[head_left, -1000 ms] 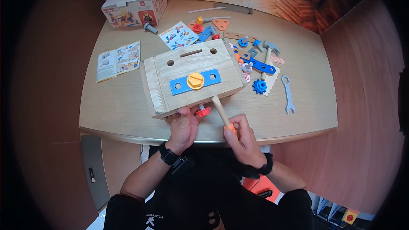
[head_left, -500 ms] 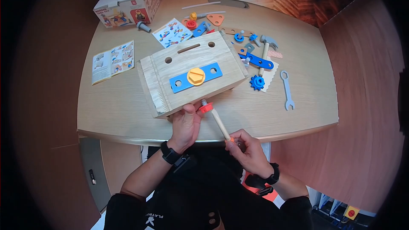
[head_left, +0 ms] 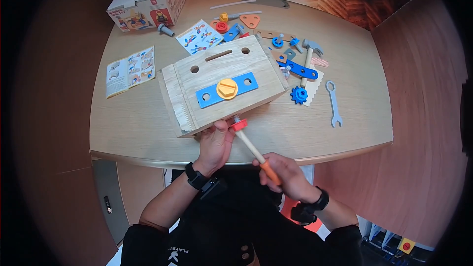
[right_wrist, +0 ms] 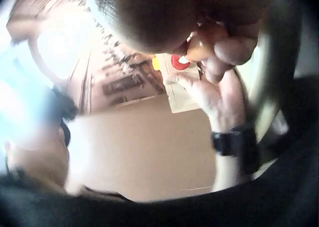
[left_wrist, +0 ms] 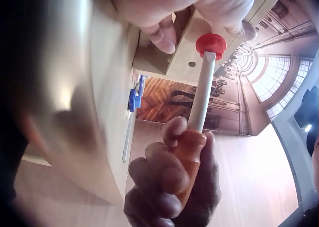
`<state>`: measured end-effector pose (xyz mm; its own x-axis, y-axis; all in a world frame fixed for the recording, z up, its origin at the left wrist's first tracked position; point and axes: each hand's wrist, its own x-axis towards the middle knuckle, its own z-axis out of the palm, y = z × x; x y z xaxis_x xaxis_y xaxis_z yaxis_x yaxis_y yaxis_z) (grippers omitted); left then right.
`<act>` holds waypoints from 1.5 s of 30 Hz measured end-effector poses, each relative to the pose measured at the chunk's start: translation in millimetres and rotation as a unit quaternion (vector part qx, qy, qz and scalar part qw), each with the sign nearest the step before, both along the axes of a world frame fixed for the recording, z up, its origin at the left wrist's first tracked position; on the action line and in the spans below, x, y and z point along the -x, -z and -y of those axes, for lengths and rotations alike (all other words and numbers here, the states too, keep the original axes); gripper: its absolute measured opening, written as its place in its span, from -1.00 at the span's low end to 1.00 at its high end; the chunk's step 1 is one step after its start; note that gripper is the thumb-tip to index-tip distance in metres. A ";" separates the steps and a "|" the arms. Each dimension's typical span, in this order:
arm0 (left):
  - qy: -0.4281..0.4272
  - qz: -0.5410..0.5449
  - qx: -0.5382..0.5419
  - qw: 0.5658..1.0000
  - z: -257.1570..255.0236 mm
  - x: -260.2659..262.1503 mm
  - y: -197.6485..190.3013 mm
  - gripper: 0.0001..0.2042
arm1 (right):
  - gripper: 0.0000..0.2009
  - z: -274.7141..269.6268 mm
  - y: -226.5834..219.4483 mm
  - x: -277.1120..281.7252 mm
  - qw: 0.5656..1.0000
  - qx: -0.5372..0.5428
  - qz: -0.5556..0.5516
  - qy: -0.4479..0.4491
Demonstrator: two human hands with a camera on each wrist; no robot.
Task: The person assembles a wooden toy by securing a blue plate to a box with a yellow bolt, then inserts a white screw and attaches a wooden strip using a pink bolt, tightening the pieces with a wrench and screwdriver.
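Observation:
A wooden toy toolbox lies tilted near the table's front, a blue strip and a yellow slotted bolt on its upward face. From its near side sticks out a red-headed screw with a grey shank. My left hand grips the box's near lower edge beside that screw; in the left wrist view its fingers reach round the wood. The right hand holds a toy screwdriver by its orange handle, and the flat tip meets the red head.
Behind the box to the right lie a toy hammer, a blue perforated bar, a blue gear and a grey wrench. Instruction sheets, a grey bolt and a carton occupy the back left.
The screwdriver's tip has come from beside the red screw onto its head. My right hand has shifted its hold along the handle; the left hand stays at the box edge.

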<state>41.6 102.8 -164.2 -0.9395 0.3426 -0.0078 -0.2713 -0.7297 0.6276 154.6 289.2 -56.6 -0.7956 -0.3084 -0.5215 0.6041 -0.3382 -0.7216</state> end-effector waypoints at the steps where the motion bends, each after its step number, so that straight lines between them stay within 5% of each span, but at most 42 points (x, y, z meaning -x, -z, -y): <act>1: -0.006 -0.005 0.012 1.000 -0.3 -0.5 -0.1 -0.54 | -0.68 -1.9 0.4 1.5 1.000 0.000 0.001 0.002; 4: -0.001 -0.008 0.014 1.000 -1.3 1.0 -4.2 -0.56 | -0.63 -2.4 1.1 4.4 0.986 0.149 0.062 0.032; 7: -0.007 0.002 0.011 1.000 -2.2 0.2 -2.2 -0.58 | -0.67 3.1 -1.5 -1.4 0.995 0.094 0.009 0.045; 9: -0.004 0.004 0.004 1.000 -2.1 1.0 -3.0 -0.59 | -0.70 5.4 0.8 -6.6 0.996 -0.061 -0.068 0.011; 22: 0.055 0.016 0.024 0.998 0.3 4.5 -26.5 -0.48 | -0.70 7.7 6.7 -11.6 0.989 -0.078 -0.108 0.067; 30: 0.048 0.021 0.038 0.998 -2.8 3.3 -25.2 -0.47 | -0.74 14.6 5.5 -16.9 0.947 -0.267 -0.166 0.071; 36: 0.050 0.016 0.016 0.998 -2.8 2.3 -34.9 -0.55 | -0.78 3.3 3.6 -5.8 0.995 -0.048 -0.078 0.039; 40: 0.035 0.018 0.025 0.999 -1.9 1.1 -35.6 -0.62 | -0.75 11.4 -0.6 -4.3 0.997 -0.032 -0.050 0.058; 42: 0.030 0.022 0.003 0.999 1.2 0.5 -25.7 -0.64 | -0.67 16.3 -0.2 -6.5 0.980 -0.167 -0.071 0.076; 45: 0.007 0.026 -0.004 1.000 1.1 -0.1 -27.2 -0.66 | -0.65 16.3 -7.0 -1.9 0.977 -0.180 -0.095 0.064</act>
<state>41.7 101.6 -137.0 -0.9332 0.3554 -0.0542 -0.3136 -0.7312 0.6058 156.5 272.9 -49.6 -0.9090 -0.0242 -0.4161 0.4162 -0.1064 -0.9030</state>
